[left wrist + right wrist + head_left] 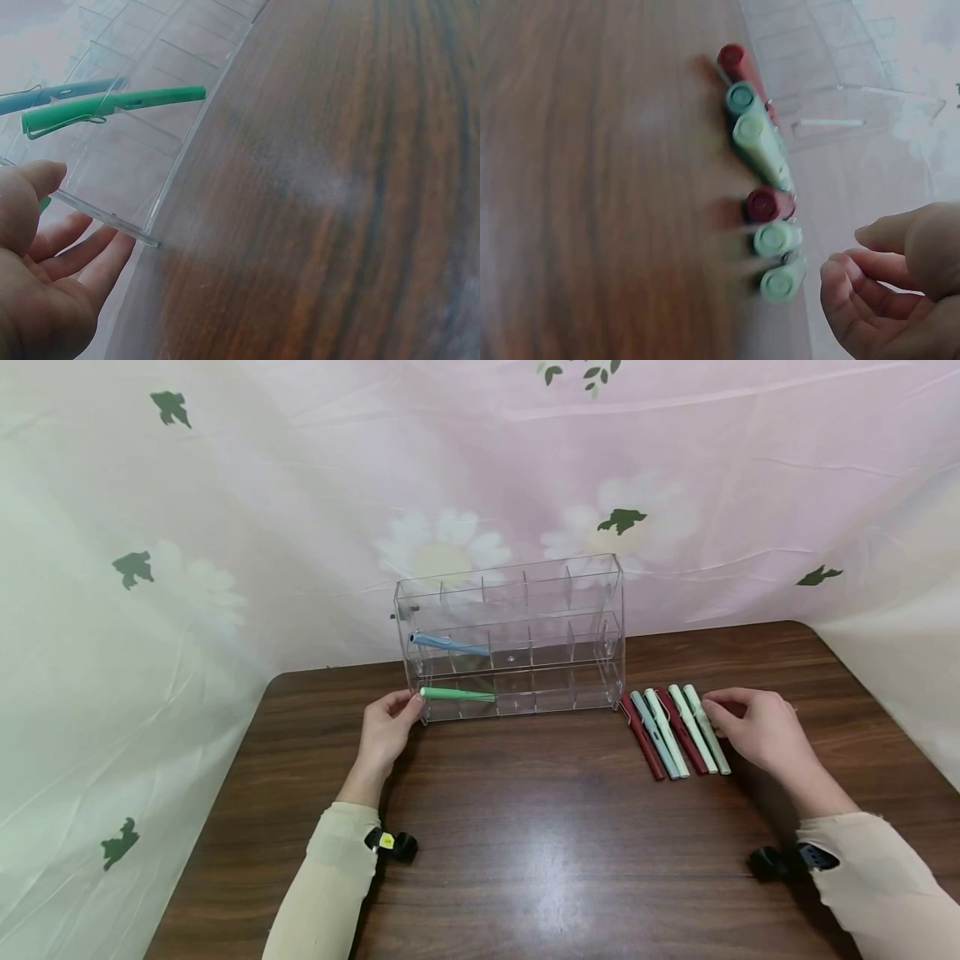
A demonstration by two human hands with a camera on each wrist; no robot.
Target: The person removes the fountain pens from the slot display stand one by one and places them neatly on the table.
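Observation:
My left hand (386, 731) holds the left side edge of a clear acrylic tiered rack (517, 702), its thumb near the front and fingers (105, 262) at the side panel. A green pen (457, 695) with a wire clip lies across the left compartments of the lowest tier. Behind it, a blue pen (450, 644) rests on the middle tier. Beside the far end of the rightmost grey-green pen (707, 731) is my right hand (757, 727), thumb and fingers loosely bent. In the right wrist view a gap shows between thumb and fingertips, with nothing held.
Several capped pens lie side by side right of the rack, including a dark red pen (642, 739), a blue-grey pen (655, 735) and a pale green pen (666, 735). The brown wooden table (480, 843) meets a flower-printed cloth (322, 527) behind.

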